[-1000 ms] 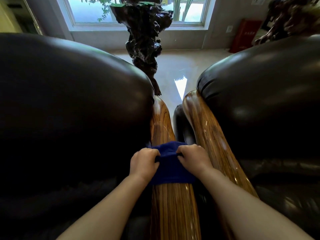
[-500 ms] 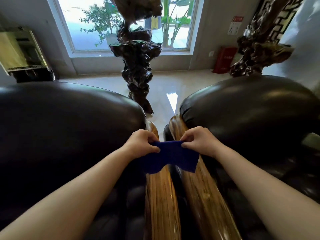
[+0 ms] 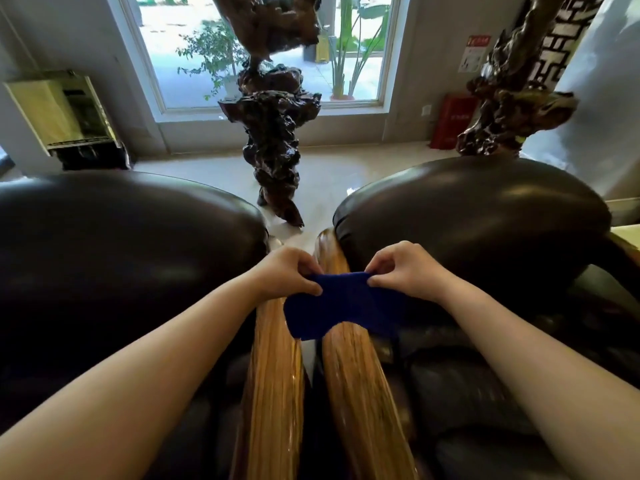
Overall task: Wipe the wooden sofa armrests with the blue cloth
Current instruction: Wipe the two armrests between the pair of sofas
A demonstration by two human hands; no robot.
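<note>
Two glossy wooden armrests run side by side away from me: the left armrest (image 3: 273,382) and the right armrest (image 3: 356,386). The blue cloth (image 3: 341,308) hangs stretched between my hands, spanning both armrests just above them. My left hand (image 3: 287,275) pinches its upper left corner, and my right hand (image 3: 403,268) pinches the upper right corner. The cloth hides part of each armrest; whether it touches the wood I cannot tell.
Dark leather sofa backs bulge on the left (image 3: 121,244) and right (image 3: 478,216). A dark gnarled wood sculpture (image 3: 277,133) stands on the shiny floor (image 3: 329,174) ahead, before a window. Another carved piece (image 3: 509,98) and a red box (image 3: 453,119) are at the right.
The cloth came up off the left armrest, where both hands pressed it, and is now held spread by its corners, shifted right over both armrests. The view rose.
</note>
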